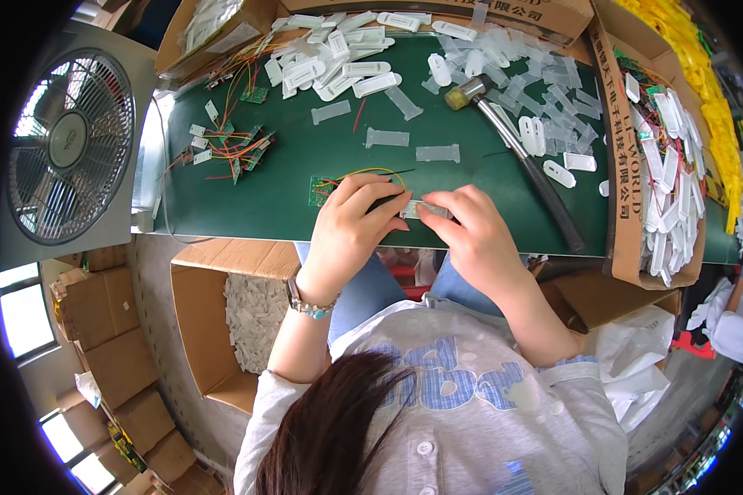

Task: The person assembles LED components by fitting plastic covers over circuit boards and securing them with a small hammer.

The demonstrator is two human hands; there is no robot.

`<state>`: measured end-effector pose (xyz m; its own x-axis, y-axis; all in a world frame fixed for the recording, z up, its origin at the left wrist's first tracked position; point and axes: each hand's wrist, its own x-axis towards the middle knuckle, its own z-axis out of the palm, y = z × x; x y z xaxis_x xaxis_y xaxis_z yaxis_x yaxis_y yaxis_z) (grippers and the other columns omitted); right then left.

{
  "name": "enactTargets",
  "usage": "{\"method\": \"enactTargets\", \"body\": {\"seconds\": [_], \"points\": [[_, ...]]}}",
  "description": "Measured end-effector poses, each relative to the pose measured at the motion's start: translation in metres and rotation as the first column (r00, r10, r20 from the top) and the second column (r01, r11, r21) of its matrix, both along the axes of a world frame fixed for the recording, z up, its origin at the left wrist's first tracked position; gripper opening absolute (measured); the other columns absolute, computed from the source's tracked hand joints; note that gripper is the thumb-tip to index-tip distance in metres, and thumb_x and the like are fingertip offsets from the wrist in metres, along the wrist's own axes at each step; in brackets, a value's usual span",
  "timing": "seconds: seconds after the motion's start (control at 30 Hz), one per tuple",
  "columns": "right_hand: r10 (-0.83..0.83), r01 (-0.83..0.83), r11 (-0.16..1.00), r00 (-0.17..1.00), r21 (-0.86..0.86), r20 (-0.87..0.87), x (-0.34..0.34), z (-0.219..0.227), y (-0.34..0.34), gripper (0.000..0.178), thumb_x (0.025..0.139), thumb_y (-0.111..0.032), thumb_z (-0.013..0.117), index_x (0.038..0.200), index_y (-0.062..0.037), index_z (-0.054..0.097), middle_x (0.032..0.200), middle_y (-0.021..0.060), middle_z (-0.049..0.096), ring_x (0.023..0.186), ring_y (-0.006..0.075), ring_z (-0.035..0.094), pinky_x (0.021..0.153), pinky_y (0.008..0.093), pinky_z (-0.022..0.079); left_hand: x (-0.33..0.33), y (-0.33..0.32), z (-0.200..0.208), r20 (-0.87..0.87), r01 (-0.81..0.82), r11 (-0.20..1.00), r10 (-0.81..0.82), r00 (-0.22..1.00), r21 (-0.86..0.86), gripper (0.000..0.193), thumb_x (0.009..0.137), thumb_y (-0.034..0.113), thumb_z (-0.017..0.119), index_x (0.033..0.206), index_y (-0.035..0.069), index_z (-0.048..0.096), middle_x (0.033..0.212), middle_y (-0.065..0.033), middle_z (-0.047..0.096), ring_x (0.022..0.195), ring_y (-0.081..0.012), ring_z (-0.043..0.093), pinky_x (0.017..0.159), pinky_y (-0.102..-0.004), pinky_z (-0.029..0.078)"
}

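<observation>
At the near edge of the green table, my left hand [357, 223] and my right hand [475, 238] meet over a small translucent plastic part [427, 209]. My left fingers close on its left end, partly hiding it. The right thumb and fingers pinch its other end. Just left of my left hand lies a green circuit board [319, 191] with red and yellow wires; a yellow wire [380, 170] arcs behind my fingers. Whether it runs into the plastic part cannot be made out. Two loose translucent plastic sleeves [437, 153] rest beyond my hands.
A hammer [516, 140] lies diagonally on the right. Piles of white plastic casings [338, 62] and clear sleeves [545, 99] cover the far side. Wired boards [238, 153] sit left, near a fan [70, 144]. An open carton [623, 165] of white units borders the right.
</observation>
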<state>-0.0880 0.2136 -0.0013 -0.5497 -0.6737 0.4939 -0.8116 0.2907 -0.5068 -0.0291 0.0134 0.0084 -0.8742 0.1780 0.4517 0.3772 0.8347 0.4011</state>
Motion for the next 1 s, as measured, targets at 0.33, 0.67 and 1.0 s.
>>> {"method": "enactTargets", "body": {"seconds": [0.33, 0.67, 1.0], "points": [[0.021, 0.011, 0.981, 0.987, 0.196, -0.16, -0.003, 0.03, -0.005, 0.022, 0.078, -0.009, 0.064, 0.098, -0.0028, 0.072, 0.105, 0.0055, 0.066, 0.099, 0.0227, 0.061, 0.085, 0.0381, 0.047, 0.0, -0.001, -0.003, -0.063, 0.079, 0.996, -0.077, 0.995, 0.033, 0.032, 0.069, 0.005, 0.077, 0.1, 0.002, 0.071, 0.102, -0.0086, 0.069, 0.098, -0.029, 0.064, 0.081, -0.0387, 0.056], [0.117, -0.265, 0.854, 0.937, -0.449, -0.329, 0.047, 0.143, -0.017, 0.015, 0.07, -0.013, 0.071, 0.084, -0.0097, 0.071, 0.09, -0.0003, 0.067, 0.08, 0.0155, 0.062, 0.064, 0.028, 0.047, 0.0, -0.002, -0.006, -0.082, 0.078, 0.997, -0.079, 0.994, -0.014, 0.03, 0.072, 0.01, 0.078, 0.101, 0.006, 0.07, 0.104, -0.0039, 0.069, 0.097, -0.0231, 0.064, 0.083, -0.0363, 0.056], [0.204, -0.354, 0.752, 0.927, -0.556, -0.316, 0.069, 0.15, -0.016, 0.001, 0.071, -0.007, 0.064, 0.072, -0.0064, 0.064, 0.075, 0.0012, 0.058, 0.069, 0.0151, 0.057, 0.059, 0.0281, 0.047, -0.001, -0.002, -0.008, -0.073, 0.07, 0.997, -0.069, 0.995, 0.011, 0.029, 0.072, 0.011, 0.077, 0.1, 0.006, 0.071, 0.103, -0.0034, 0.07, 0.098, -0.0232, 0.064, 0.084, -0.0361, 0.055]]}}
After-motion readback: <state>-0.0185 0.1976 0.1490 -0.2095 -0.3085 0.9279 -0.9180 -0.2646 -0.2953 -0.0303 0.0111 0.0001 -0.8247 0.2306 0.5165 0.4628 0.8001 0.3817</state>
